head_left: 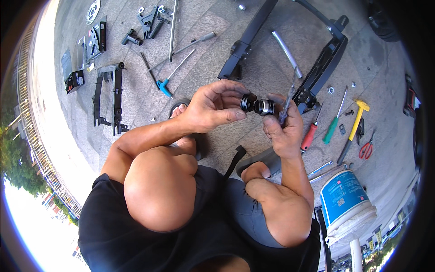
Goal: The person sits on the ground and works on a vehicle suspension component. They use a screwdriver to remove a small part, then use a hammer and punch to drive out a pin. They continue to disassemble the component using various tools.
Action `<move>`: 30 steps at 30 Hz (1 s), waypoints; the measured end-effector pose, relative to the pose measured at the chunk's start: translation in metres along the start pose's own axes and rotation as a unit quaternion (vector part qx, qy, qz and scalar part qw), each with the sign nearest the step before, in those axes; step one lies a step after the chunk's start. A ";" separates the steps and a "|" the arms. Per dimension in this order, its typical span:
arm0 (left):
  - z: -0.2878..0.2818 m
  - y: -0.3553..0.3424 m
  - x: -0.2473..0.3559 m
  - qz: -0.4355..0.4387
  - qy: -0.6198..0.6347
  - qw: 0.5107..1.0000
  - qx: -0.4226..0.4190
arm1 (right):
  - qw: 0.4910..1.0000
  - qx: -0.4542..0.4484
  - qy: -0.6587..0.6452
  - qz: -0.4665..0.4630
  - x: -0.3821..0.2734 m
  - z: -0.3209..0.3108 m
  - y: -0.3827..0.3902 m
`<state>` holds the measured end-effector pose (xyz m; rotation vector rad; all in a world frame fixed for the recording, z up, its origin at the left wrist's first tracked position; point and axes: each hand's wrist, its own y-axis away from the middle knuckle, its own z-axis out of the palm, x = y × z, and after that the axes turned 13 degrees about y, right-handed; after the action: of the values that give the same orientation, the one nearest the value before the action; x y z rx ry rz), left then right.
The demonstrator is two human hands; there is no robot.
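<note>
My left hand (215, 108) grips a short black ribbed cylindrical part (247, 103) between thumb and fingers. Close against it, nearly end to end, is a second black cylinder with a silver band (264, 107), pinched in my right hand (286, 133). I cannot tell whether the two parts touch. That same right hand also keeps hold of a thin tool with a translucent bluish handle (284, 113), its shaft pointing up and away. Both hands are raised above my knees, and their fingertips are dark with grime.
Black metal frame arms (317, 59) and a silver tube (285, 52) lie ahead. At right are a red screwdriver (309, 137), green screwdriver (331, 130), yellow-headed hammer (356, 118), red pliers (366, 150) and a bucket (346, 199). A blue T-handle (164, 87) and black bracket (117, 97) lie left.
</note>
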<state>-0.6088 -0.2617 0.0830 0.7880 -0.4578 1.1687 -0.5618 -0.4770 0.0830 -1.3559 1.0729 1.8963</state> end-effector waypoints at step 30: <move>0.006 -0.002 0.000 0.043 -0.015 0.998 0.044 | 0.991 0.094 0.100 -0.004 0.003 0.017 -0.004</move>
<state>-0.6066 -0.2672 0.0863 0.8700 -0.4708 1.2654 -0.5677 -0.4606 0.0823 -1.4597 1.3061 1.6342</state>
